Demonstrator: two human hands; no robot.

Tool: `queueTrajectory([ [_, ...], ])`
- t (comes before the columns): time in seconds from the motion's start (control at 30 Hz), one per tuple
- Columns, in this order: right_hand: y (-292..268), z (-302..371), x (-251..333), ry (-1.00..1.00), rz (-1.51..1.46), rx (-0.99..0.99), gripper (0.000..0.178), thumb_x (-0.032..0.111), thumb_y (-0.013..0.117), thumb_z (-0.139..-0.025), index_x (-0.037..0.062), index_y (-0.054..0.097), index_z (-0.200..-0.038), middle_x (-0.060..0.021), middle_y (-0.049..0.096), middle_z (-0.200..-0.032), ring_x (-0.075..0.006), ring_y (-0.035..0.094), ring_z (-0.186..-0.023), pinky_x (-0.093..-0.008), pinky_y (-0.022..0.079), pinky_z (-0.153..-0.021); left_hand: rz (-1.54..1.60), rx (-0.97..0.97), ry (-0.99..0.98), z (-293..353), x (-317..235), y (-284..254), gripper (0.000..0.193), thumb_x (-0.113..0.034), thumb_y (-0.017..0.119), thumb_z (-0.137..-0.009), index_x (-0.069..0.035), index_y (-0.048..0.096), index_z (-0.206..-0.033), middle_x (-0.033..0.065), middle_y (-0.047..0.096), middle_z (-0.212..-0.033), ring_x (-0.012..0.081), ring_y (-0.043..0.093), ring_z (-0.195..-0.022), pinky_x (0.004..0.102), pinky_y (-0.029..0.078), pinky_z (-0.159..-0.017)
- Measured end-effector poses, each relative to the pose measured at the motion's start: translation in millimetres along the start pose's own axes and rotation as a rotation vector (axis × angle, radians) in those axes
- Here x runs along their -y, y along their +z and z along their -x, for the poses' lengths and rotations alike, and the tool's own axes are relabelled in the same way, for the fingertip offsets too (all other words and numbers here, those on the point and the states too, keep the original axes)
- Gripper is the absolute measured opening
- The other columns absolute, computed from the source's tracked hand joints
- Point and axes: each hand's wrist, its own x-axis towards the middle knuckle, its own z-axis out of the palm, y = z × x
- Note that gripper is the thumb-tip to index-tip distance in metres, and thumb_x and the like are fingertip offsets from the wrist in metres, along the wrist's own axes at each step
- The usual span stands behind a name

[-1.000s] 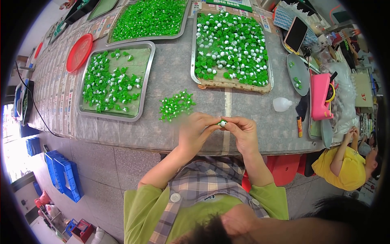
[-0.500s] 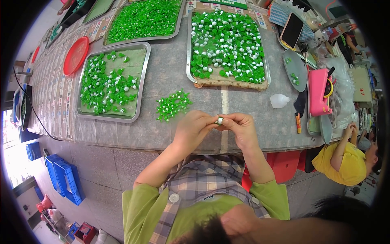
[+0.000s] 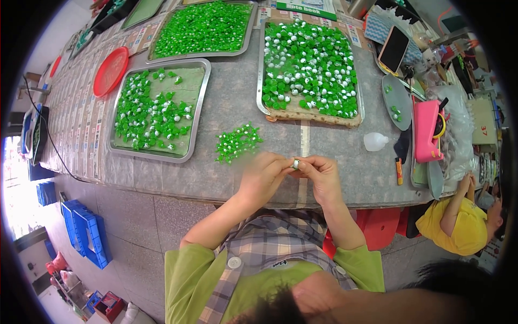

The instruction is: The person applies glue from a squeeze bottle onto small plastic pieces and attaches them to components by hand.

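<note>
A small white-and-green piece (image 3: 295, 164), like a white ball with a dark spot, is pinched between my two hands near the table's front edge. My left hand (image 3: 262, 179) is closed, thumb and fingertips at the piece's left side. My right hand (image 3: 325, 181) grips the same piece from the right, its fingers curled. Just beyond my left hand lies a loose pile of tiny green pieces with white tips (image 3: 236, 143). Fingers hide part of the held piece.
A metal tray (image 3: 200, 116) of green and white pieces stands at left, a fuller tray (image 3: 260, 89) ahead, and one of green pieces (image 3: 249, 46) behind. To the right are a white squeeze bulb (image 3: 374, 141), a grey plate (image 3: 396, 100) and a pink holder (image 3: 426, 132). A person in yellow (image 3: 456, 224) sits at right.
The view has shifted slightly, so the trays and table appear a little lower and further right. Both hands keep their pinch on the small piece.
</note>
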Motion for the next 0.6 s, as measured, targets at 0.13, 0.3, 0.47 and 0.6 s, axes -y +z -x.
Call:
queueTrajectory([
  [0.13, 1.0, -0.9, -4.0, 0.010, 0.009, -0.006, 0.011, 0.004, 0.054, -0.072, -0.0018, 0.058, -0.081, -0.0091, 0.058, -0.074, -0.0125, 0.056, -0.064, -0.0217, 0.046, -0.060, -0.026, -0.055, -0.012, 3.1, 2.4, 2.4, 0.019, -0.002, 0.061, -0.058, -0.003, 0.056, -0.076, 0.0063, 0.054, -0.068, 0.0205, 0.051, -0.061, 0.0274, 0.040, -0.052],
  [0.3, 6.2, -7.3, -6.2, 0.037, 0.046, 0.115, 0.017, 0.004, 0.053, -0.073, -0.0016, 0.055, -0.089, -0.0082, 0.058, -0.080, -0.0115, 0.055, -0.068, -0.0214, 0.045, -0.061, 0.014, -0.038, -0.110, 9.7, 10.3, -9.5, 0.016, -0.001, 0.061, -0.059, -0.003, 0.058, -0.074, 0.0065, 0.055, -0.068, 0.0190, 0.051, -0.061, 0.0260, 0.040, -0.053],
  [0.47, -8.7, -2.4, 8.3, -0.402, 0.380, -0.268, 0.023, 0.005, 0.048, -0.076, 0.0016, 0.050, -0.099, -0.0079, 0.057, -0.081, -0.0097, 0.052, -0.071, -0.0198, 0.042, -0.062, -0.284, -0.346, -0.322, 7.4, 46.6, -70.5, 0.012, -0.005, 0.059, -0.064, -0.005, 0.059, -0.076, 0.0073, 0.055, -0.069, 0.0200, 0.052, -0.065, 0.0290, 0.041, -0.057],
  [0.6, -63.8, 2.7, 21.4, -0.776, 0.598, -0.762, 0.022, 0.011, 0.048, -0.077, 0.0003, 0.047, -0.096, -0.0059, 0.051, -0.083, -0.0094, 0.047, -0.069, -0.0205, 0.038, -0.063, -0.367, -0.580, -0.411, -11.3, 66.3, -118.6, 0.016, -0.003, 0.061, -0.062, -0.005, 0.058, -0.077, 0.0069, 0.053, -0.069, 0.0184, 0.050, -0.066, 0.0284, 0.040, -0.059],
])
